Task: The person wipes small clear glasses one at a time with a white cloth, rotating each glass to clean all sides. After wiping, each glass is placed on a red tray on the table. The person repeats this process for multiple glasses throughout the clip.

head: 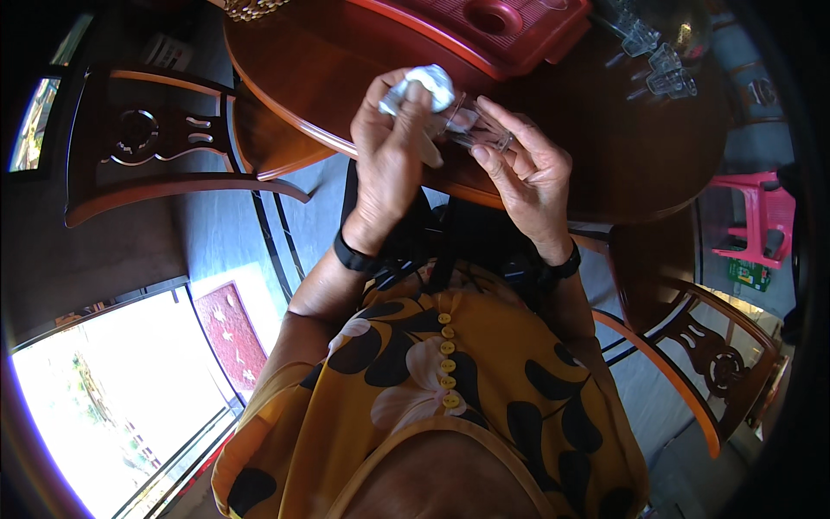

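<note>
My left hand [389, 156] pinches a bunched white cloth [433, 84] between thumb and fingers, slightly blurred. A clear, ridged drinking glass [483, 130] lies tilted on its side in the fingers of my right hand [535, 175]. Its mouth end points toward the cloth, close beside my left hand; whether the cloth reaches inside is hard to tell. Both hands are above the near edge of a dark, glossy wooden table [622, 162]. A pale flap [430, 152] shows below my left fingers, perhaps part of the cloth.
On the table's far side sits a red plastic tray [447, 32] with a slotted top. Several clear glasses [671, 83] stand at the right. Wooden chairs [162, 188] flank me, and a pink plastic stool [752, 214] is on the floor at right. A gold beaded object [253, 8] lies at the top left.
</note>
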Demonstrator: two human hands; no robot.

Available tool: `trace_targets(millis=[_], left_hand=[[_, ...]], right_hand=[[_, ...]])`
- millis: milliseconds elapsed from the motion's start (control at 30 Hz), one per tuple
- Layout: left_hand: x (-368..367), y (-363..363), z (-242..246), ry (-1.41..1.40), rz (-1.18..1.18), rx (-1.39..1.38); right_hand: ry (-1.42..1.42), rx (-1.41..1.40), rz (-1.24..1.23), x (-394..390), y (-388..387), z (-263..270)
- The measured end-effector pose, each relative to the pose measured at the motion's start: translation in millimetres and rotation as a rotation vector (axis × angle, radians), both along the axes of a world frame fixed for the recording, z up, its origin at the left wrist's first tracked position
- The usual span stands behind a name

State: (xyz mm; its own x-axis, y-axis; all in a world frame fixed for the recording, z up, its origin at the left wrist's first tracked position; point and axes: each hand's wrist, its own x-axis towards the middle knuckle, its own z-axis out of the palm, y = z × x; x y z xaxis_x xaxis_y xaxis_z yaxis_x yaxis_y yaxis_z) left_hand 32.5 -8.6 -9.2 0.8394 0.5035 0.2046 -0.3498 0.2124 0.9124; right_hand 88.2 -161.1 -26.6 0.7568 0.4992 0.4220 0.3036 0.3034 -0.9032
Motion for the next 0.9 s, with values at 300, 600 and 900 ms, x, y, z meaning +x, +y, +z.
trace_targets(millis=[300, 600, 900], left_hand=[[-12, 6, 6, -0.212, 0.039, 0.738], [-2, -11, 3, 0.055, 0.227, 1.06], [8, -15, -10, 0.072, 0.08, 0.525]], right_hand=[[0.006, -0.014, -0.105, -1, 2, -4], [-0.14, -0.048, -0.217, 0, 1, -7], [-0.156, -0.013, -0.192, -1, 1, -1]])
